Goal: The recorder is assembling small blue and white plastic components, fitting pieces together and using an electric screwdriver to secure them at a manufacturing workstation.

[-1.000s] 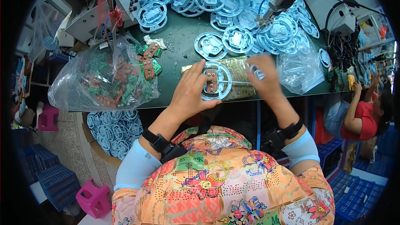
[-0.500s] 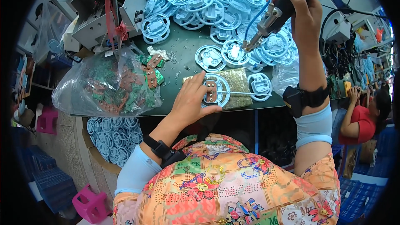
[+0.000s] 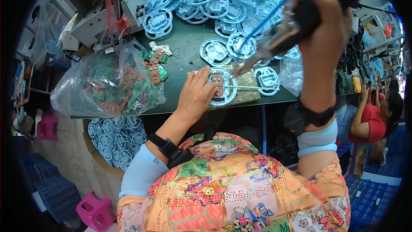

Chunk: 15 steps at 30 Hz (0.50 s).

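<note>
My left hand (image 3: 195, 93) grips the left side of a round light-blue plastic housing (image 3: 234, 90), its fingertips and thumb at a small brown circuit board (image 3: 218, 87) set inside. A thin pale stick lies across the housing and reaches right. Underneath is a flat block (image 3: 249, 80) in yellowish wrapping. Raised at the right, my right hand (image 3: 325, 15) is wrapped around a black powered screwdriver (image 3: 307, 19) with a metal nose. Its tip slants down to the housing's upper right edge; motion blurs it, and whether it touches cannot be told.
More blue housings (image 3: 231, 8) are heaped at the back of the green table (image 3: 184, 66). A clear bag (image 3: 107, 90) of circuit boards lies left, with loose screws beside it. A grey machine (image 3: 101, 15) stands behind. Below is a carton (image 3: 92, 144) of blue parts. A co-worker (image 3: 369, 120) sits at right.
My right hand has brought the screwdriver down and nearer, its tip moving from the housings at the back to the held one. My left fingers and thumb have drawn in onto the board.
</note>
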Tool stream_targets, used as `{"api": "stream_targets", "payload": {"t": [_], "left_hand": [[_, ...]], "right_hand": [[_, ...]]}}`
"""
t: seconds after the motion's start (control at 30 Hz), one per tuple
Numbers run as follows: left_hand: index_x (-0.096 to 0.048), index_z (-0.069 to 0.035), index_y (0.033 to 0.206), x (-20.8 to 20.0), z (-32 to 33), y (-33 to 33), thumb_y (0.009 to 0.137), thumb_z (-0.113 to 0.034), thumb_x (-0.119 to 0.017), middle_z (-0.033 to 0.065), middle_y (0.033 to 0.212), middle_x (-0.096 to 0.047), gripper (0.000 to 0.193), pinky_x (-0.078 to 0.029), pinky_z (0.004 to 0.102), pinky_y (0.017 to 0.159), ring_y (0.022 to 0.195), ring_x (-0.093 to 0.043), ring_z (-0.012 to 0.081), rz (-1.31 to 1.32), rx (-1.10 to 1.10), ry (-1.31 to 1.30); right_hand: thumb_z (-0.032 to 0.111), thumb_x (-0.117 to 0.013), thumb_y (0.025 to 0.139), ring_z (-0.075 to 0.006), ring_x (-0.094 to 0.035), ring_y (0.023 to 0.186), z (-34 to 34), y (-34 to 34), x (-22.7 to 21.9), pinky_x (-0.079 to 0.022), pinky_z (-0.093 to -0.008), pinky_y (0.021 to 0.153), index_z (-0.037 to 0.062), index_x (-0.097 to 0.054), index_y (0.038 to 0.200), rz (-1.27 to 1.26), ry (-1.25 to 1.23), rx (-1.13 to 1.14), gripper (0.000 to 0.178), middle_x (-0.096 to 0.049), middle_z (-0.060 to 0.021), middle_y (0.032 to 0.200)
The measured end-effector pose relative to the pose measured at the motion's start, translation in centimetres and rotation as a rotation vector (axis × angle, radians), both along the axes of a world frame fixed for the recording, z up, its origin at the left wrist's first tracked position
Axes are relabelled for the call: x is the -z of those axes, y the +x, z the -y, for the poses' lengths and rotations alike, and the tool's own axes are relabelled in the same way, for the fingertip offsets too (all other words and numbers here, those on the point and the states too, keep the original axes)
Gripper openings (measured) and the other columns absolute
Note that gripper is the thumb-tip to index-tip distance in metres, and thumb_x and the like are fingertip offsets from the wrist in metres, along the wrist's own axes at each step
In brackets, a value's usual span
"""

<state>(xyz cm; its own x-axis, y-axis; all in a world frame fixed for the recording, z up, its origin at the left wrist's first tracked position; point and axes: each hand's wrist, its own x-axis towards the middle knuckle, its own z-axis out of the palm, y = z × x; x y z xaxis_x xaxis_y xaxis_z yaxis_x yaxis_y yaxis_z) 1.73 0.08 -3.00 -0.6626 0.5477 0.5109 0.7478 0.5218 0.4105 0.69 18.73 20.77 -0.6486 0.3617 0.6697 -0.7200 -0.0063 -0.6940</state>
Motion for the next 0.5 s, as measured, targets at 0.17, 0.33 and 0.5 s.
{"api": "stream_targets", "payload": {"t": [0.17,0.33,0.5], "left_hand": [[-0.067,-0.005,0.104,0.5,0.1,-0.1,0.086,-0.013,-0.071,0.0241,0.136,-0.055,0.02,-0.041,0.0509,0.104,0.121,-0.056,0.0395,0.014,0.014,0.039],[-0.067,-0.005,0.1,0.6,0.3,-0.2,0.086,-0.013,-0.069,0.0257,0.132,-0.055,0.017,-0.042,0.0517,0.102,0.122,-0.055,0.0393,-0.003,0.037,0.062],[-0.067,-0.005,0.101,0.7,0.2,-0.2,0.086,-0.014,-0.069,0.0253,0.132,-0.055,0.017,-0.042,0.0513,0.102,0.121,-0.055,0.0387,-0.005,0.015,0.062]], "right_hand": [[0.01,-0.064,0.085,-0.017,-0.06,0.053,-1.0,0.3,-1.5,-0.05,-0.0277,0.05,-0.0054,-0.055,0.103,-0.038,0.159,0.105,0.026,-0.058,-0.0081,0.07],[0.01,-0.068,0.086,-0.02,-0.066,0.061,-0.9,0.1,1.0,-0.054,-0.0314,0.055,-0.0041,-0.062,0.085,0.199,0.147,-0.026,0.015,-0.064,-0.0123,0.071],[0.01,-0.066,0.088,-0.0186,-0.065,0.06,0.2,-0.9,3.4,-0.054,-0.0299,0.059,-0.0028,-0.063,0.086,0.107,0.236,-0.1,0.014,-0.066,-0.0116,0.07]]}}
